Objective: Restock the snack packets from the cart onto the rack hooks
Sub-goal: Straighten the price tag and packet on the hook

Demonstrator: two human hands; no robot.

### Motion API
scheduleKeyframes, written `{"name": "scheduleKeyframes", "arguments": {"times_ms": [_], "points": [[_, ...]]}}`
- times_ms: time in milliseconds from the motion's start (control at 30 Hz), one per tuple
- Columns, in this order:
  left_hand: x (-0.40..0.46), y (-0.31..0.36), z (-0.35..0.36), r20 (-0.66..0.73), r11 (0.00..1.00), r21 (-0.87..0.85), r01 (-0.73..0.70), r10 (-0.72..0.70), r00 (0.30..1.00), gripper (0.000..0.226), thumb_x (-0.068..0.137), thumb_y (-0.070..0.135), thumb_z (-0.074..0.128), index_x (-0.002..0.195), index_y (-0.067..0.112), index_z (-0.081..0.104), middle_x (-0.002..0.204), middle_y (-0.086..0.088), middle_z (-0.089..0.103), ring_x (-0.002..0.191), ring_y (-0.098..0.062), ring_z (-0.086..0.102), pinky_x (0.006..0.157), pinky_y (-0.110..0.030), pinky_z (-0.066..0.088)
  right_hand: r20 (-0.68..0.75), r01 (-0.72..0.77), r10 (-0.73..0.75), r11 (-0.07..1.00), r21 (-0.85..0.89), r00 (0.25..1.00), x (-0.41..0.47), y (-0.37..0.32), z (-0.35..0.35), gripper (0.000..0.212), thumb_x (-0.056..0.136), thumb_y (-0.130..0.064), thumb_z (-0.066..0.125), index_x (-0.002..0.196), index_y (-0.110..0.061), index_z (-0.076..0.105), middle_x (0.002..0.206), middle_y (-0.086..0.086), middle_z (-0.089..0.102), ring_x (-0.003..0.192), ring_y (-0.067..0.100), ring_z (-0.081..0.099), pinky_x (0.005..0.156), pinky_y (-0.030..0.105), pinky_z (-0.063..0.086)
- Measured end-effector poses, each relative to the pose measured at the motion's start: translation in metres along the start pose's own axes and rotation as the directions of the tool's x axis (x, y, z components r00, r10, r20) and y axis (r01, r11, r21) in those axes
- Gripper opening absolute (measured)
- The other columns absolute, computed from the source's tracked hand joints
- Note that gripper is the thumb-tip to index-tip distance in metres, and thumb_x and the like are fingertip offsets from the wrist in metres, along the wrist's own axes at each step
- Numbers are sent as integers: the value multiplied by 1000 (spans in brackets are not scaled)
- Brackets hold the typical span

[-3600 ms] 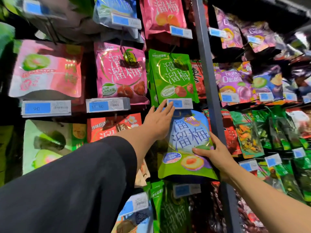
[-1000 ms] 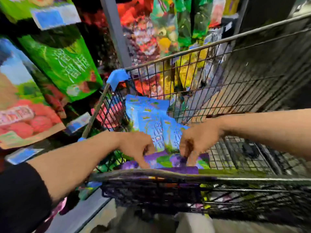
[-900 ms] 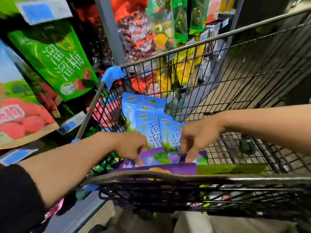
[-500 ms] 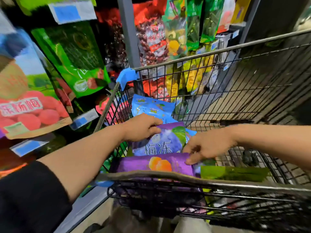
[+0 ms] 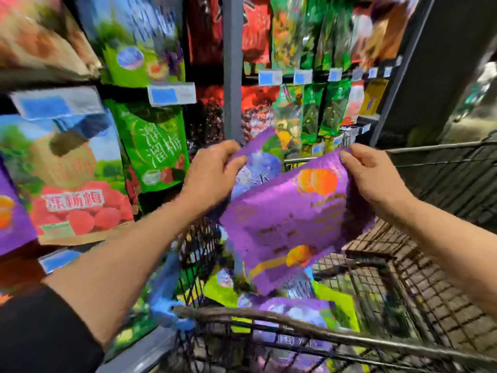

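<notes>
Head view shows you mid-lift: your right hand pinches the top corner of a glossy purple foil snack packet with orange fruit print, thumb in front and fingers behind, and the packet hangs tilted above the black wire shopping cart. Your left hand grips a second purple packet with a blue-violet fruit picture, fingers curled over its upper edge; it sits just behind and partly under the first. Both are clear of the cart's load, between the cart and the rack of hanging snack bags.

To do this step well, I would keep the two packets apart so each hang hole can be found on its own (the picture is too blurred to show any hole). Turn the printed face outward and level the top edge before you raise it. Foil pouches slide, so hold near the top seam, not the belly. Look for a hook carrying the same purple design; a matching purple bag shows at the far left edge.

Both forearms reach forward over the cart's handle bar, wrists raised, the left arm in a dark sleeve, the right bare.
</notes>
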State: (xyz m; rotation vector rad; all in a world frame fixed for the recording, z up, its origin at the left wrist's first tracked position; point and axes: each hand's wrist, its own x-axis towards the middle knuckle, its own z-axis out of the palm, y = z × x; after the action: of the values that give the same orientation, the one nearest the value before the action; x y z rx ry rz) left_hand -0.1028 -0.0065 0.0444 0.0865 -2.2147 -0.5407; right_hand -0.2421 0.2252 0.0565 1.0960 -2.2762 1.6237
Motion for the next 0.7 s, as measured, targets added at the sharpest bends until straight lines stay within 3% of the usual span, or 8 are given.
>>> {"name": "scheduleKeyframes", "arguments": {"times_ms": [133, 233, 333, 433, 500, 600, 667, 700], "points": [[13, 11, -58, -51, 999, 36, 17, -15, 999, 45, 83, 24, 51, 126, 31, 41, 77, -5, 65, 73, -42, 59, 74, -46, 50, -209, -28, 49, 994, 103, 977, 7, -22, -4, 38, 97, -9, 50, 60, -15, 44, 51, -9, 41, 48, -3, 33, 51, 24, 29], [6, 10, -85, -80, 1000, 15, 25, -23, 997, 34, 80, 19, 45, 108, 39, 47, 85, -2, 66, 83, -37, 64, 78, -47, 51, -293, -121, 258, 902, 415, 921, 9, -28, -1, 29, 96, -11, 51, 69, -13, 60, 54, -8, 59, 63, 11, 52, 65, 30, 45], [-1, 6, -97, -121, 982, -143, 127, -145, 982, 22, 79, 23, 43, 85, 36, 60, 86, 5, 69, 85, -23, 65, 82, -44, 52, -297, -182, 411, 798, 575, 862, 4, -37, 12, 26, 93, -10, 52, 68, -12, 58, 62, 6, 59, 74, 24, 53, 73, 43, 46], [-3, 9, -102, -112, 961, -185, 206, -229, 967, 22, 85, 34, 45, 73, 30, 63, 81, 8, 67, 81, -14, 63, 79, -35, 50, -299, -188, 486, 725, 662, 821, -3, -52, 25, 27, 90, -7, 48, 64, -11, 53, 63, 6, 54, 56, 13, 54, 66, 37, 46], [-6, 17, -105, -123, 957, -187, 221, -246, 961, 40, 90, 48, 47, 63, 20, 57, 62, 8, 57, 62, -7, 51, 64, -31, 42, -326, -202, 522, 720, 664, 788, -7, -62, 31, 27, 96, -3, 43, 70, -6, 51, 63, 6, 48, 46, 3, 50, 54, 25, 44], [-11, 28, -105, -120, 958, -186, 216, -240, 963, 51, 89, 52, 54, 56, 14, 50, 53, 7, 40, 50, -5, 33, 51, -23, 28, -362, -252, 569, 731, 634, 738, -15, -66, 34, 28, 99, -8, 42, 109, 13, 58, 93, 19, 60, 90, 19, 60, 59, 25, 41], [-12, 28, -102, -106, 969, -158, 188, -206, 973, 35, 82, 43, 67, 66, 12, 64, 57, 5, 54, 48, 1, 40, 49, -20, 30, -264, -360, 606, 709, 607, 750, -17, -58, 35, 36, 98, -9, 43, 127, 12, 50, 126, 30, 55, 115, 39, 56, 61, 34, 41], [-12, 27, -101, -110, 974, -146, 173, -189, 976, 31, 78, 42, 68, 73, 12, 70, 63, 2, 63, 50, 3, 45, 52, -22, 34, -251, -401, 611, 724, 562, 751, -18, -53, 34, 35, 96, -9, 47, 125, 10, 52, 129, 31, 53, 113, 42, 57, 63, 36, 45]]}}
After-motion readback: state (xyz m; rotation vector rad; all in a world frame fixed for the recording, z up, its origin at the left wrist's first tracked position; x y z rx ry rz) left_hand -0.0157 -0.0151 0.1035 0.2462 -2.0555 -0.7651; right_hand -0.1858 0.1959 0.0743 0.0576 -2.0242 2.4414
